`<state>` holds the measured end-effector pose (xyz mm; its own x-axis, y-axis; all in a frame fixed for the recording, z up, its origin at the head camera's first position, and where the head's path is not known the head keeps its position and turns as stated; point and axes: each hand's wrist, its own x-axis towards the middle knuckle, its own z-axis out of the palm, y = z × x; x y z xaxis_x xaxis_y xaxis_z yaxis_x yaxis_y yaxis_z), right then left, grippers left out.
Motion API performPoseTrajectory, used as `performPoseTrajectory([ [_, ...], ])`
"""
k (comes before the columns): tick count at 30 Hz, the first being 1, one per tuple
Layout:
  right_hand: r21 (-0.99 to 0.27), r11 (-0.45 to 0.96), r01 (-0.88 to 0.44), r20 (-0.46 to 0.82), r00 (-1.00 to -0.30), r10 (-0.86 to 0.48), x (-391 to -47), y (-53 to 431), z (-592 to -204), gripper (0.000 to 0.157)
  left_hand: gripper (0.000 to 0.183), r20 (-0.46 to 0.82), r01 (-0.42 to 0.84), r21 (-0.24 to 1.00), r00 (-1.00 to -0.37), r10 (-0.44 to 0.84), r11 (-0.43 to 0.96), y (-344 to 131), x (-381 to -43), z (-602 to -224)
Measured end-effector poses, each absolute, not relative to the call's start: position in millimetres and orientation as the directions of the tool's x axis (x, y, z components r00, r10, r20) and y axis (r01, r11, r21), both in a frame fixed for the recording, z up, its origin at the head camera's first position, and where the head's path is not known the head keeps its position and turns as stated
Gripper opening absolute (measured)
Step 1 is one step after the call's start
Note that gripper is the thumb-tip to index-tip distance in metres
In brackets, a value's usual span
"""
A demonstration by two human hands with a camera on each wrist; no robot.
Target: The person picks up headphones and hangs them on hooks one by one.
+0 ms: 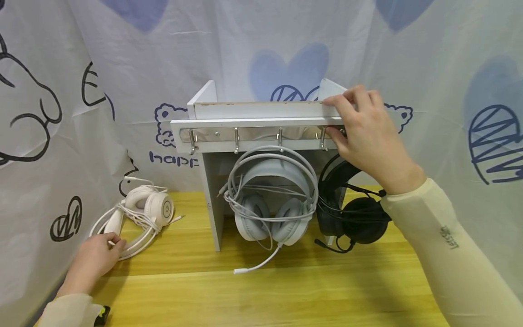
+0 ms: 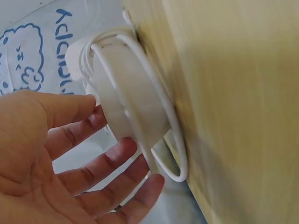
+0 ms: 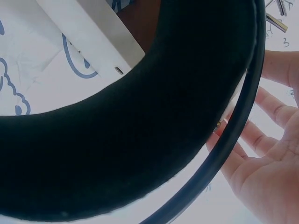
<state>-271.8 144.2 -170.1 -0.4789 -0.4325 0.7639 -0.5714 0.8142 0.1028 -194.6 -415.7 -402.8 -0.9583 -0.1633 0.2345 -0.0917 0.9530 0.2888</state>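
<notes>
My left hand (image 1: 94,256) is at the white headphones (image 1: 159,209) lying on the table at the left. In the left wrist view its loosely bent fingers touch the edge of the headband (image 2: 133,102), without closing round it. My right hand (image 1: 365,127) grips the right end of the white hook rack (image 1: 261,111), fingers over the top board and thumb below at the metal hook strip. Under that hand hang black headphones (image 1: 363,220) with a microphone; how they are hung is hidden. Their headband (image 3: 117,135) fills much of the right wrist view.
Grey-white headphones (image 1: 273,175) with a coiled cable and a microphone hang at the rack's middle hooks. The rack's side panel (image 1: 212,204) stands on the yellow wood table (image 1: 261,295). A printed curtain (image 1: 441,91) closes off the back and sides.
</notes>
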Motion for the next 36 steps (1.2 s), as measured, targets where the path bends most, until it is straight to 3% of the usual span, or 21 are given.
performPoseTrajectory([
  [4,0.102,0.813,-0.573,0.766,-0.477,-0.431,-270.6,144.6,-169.7,0.044,0.022,0.183,-0.139,0.294,-0.963,-0.199,0.946,-422.2,-192.0,-400.2],
  [12,0.102,0.811,-0.576,0.758,-0.484,-0.438,-269.9,143.4,-166.9,0.043,0.037,0.258,-0.221,0.312,-0.916,-0.306,0.924,-424.7,-186.0,-402.5],
  [21,0.108,0.816,-0.567,0.759,-0.483,-0.437,-269.2,143.5,-166.4,0.043,0.064,0.0,-0.43,0.338,-0.89,-0.457,0.837,-435.9,-182.1,-401.4],
  [26,0.12,0.821,-0.559,0.766,-0.474,-0.435,-269.2,142.3,-165.7,0.042,0.085,-0.129,-0.452,0.306,-0.892,-0.434,0.838,-448.5,-179.6,-404.8],
  [36,0.126,0.826,-0.55,0.765,-0.476,-0.434,-270.2,142.7,-167.1,0.041,0.061,-0.141,-0.395,0.304,-0.919,-0.369,0.867,-455.2,-181.2,-407.6],
])
